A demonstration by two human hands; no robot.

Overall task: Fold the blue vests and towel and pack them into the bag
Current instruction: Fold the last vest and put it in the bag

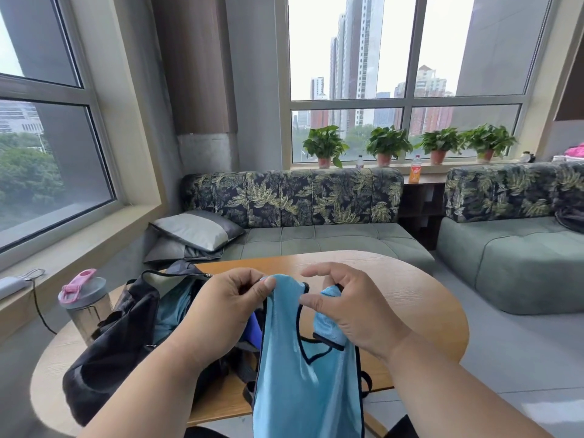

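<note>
My left hand [226,306] pinches one shoulder strap of the blue vest [303,374], thumb w/ curled fingers; my right hand [344,308] grips the other strap, forefinger sticking out. Vest hangs btwn them over the table [410,298] edge. Black bag [126,336] lies open at 9 o'clock of the vest, blue cloth inside. Bottle [85,305] beyond at 9.

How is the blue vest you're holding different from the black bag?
The blue vest is light blue with dark trim; the black bag is black. The vest hangs in the air, pinched by the left hand and right hand; the bag slumps open on the table. Both are soft cloth.
</note>
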